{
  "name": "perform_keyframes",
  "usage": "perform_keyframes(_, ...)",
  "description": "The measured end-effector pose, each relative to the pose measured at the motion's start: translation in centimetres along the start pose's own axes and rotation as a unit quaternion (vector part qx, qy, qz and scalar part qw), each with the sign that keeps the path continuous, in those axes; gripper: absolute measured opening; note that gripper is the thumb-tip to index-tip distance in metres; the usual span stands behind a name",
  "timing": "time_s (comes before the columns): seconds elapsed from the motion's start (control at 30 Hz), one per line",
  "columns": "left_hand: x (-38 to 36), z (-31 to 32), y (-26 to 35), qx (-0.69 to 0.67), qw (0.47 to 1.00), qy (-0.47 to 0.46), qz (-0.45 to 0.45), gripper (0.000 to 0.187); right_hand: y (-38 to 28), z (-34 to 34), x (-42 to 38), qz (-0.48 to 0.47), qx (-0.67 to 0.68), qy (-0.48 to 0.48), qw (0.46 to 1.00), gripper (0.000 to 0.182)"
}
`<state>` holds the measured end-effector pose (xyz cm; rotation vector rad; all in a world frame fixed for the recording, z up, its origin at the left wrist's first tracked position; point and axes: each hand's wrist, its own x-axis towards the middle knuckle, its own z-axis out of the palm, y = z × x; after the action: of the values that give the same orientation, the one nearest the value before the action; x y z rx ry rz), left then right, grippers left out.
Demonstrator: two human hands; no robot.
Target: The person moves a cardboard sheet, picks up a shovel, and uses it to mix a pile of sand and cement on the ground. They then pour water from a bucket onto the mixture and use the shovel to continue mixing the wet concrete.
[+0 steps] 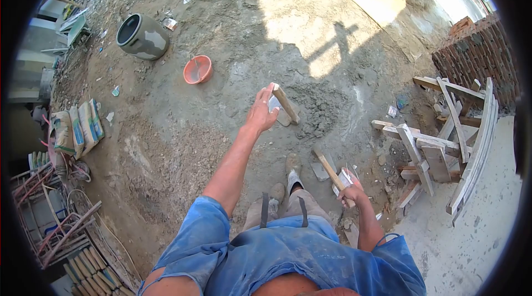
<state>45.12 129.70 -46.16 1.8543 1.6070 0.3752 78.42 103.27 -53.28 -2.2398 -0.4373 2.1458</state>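
Observation:
My left hand [260,111] reaches forward over the wet ground, fingers fairly straight and thumb apart. It grips a short piece of wood [286,104] with a pale flat part beside the fingers; its exact kind I cannot make out. Low on the right, my right hand [351,192] is closed round the near end of a longer wooden stick [329,171], which slants forward and left. A whitish flat object lies against that hand, partly hidden. Just ahead of the left hand's wood lies a lumpy patch of grey mortar [318,113].
An orange bucket [198,70] and a mortar-smeared barrel [149,41] stand ahead on the left. Filled sacks [83,127] and metal frames [47,213] line the left side. Nailed timber frames [435,154] and stacked bricks [476,52] are on the right. My boots [293,167] stand on rough ground.

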Motion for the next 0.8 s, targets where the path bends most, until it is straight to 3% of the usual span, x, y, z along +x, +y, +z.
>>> perform_keyframes(0.17,-1.5,-0.3,-2.9,-0.012,0.999,-0.036,-0.011,0.061,-1.5,0.3,-1.1,0.016,-0.009,0.014,1.000,0.018)
perform_keyframes(0.27,-4.8,-0.1,-5.3,-0.059,0.987,-0.135,-0.063,0.051,-1.3,0.3,-0.8,0.036,-0.037,0.011,0.999,0.017)
perform_keyframes(0.37,-10.4,2.5,-10.1,-0.050,0.970,-0.207,-0.114,0.048,-0.7,-0.1,0.0,0.022,-0.010,-0.010,1.000,0.016)
perform_keyframes(0.47,-18.0,4.8,-13.8,-0.051,0.946,-0.251,-0.198,0.047,-0.8,-0.2,0.4,0.076,-0.045,-0.033,0.996,0.014)
perform_keyframes(0.6,-27.1,7.0,-17.1,-0.056,0.898,-0.331,-0.283,0.047,-0.4,-0.2,0.4,0.035,-0.025,-0.004,0.999,0.013)
perform_keyframes(0.73,-31.8,8.3,-18.5,-0.071,0.892,-0.338,-0.292,0.045,-0.5,0.0,0.5,0.020,-0.034,0.007,0.999,0.012)
perform_keyframes(0.8,-32.5,8.8,-19.1,-0.178,0.886,-0.267,-0.334,0.038,-1.0,0.1,0.5,0.028,-0.068,0.014,0.997,0.013)
